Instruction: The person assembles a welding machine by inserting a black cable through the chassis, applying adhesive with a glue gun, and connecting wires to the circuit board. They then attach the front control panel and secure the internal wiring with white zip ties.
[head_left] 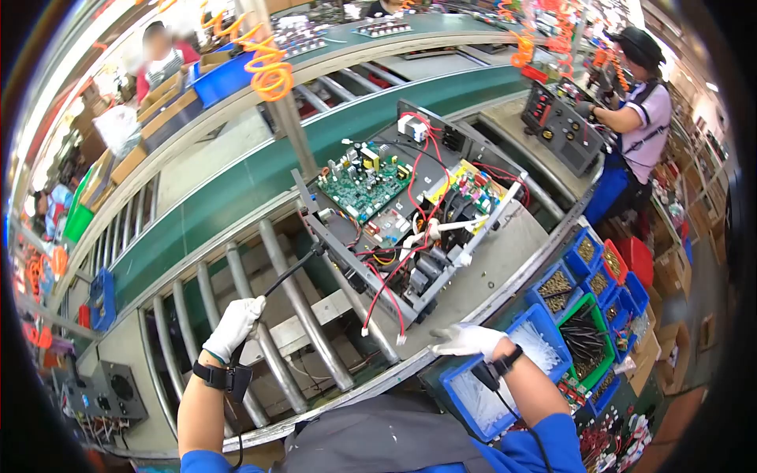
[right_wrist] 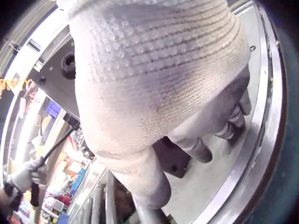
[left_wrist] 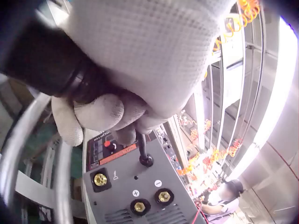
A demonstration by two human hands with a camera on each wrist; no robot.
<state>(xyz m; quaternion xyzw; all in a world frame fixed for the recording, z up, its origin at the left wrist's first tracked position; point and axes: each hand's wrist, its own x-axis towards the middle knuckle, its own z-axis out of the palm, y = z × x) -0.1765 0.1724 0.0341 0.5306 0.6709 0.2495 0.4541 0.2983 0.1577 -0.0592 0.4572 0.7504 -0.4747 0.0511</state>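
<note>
Black cable [head_left: 292, 272] in a white-gloved left hand [head_left: 235, 327]

The left hand's fingers curl round the cable, which runs toward 2 o'clock into the end panel of an open grey chassis [head_left: 343, 260]. The right hand [head_left: 467, 340], gloved too, is free of any load, its fingers loosely extended; the chassis lies at its 11 o'clock, over the pale worktop [head_left: 516, 240]. Red wires [head_left: 386, 296] droop from the chassis near the right fingertips. Inside, a green circuit board [head_left: 367, 189] sits toward 10 o'clock. Metal rollers [head_left: 307, 307] span below the cable. At the right hand's 3 o'clock stand a blue bin [head_left: 544, 339] of clear strips and, beyond it, a green bin [head_left: 587, 339].
</note>
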